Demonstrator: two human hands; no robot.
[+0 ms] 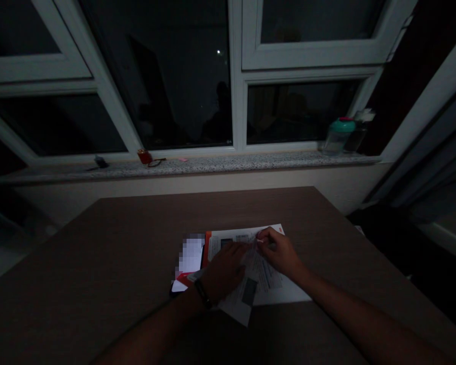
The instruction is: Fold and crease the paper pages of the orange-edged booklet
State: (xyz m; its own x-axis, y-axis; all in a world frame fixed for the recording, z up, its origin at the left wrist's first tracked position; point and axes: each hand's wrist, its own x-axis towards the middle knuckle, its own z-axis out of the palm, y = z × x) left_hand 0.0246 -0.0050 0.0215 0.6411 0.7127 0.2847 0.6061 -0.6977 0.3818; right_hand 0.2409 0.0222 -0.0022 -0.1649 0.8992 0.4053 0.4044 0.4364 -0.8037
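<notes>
Watching my feed, I see the left hand pressing on a printed paper sheet, fingers flat, while the right hand pinches the sheet's upper edge, fingers narrow. The sheet lies on the brown surface beside a red packet; a bottle stands on the far windowsill.

My paper is white, my wristband black, the table brown, the sill speckled grey, the bottle lid teal.

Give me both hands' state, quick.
Left hand: open, lying flat on the printed papers.
Right hand: closed, pinching the printed papers.
</notes>
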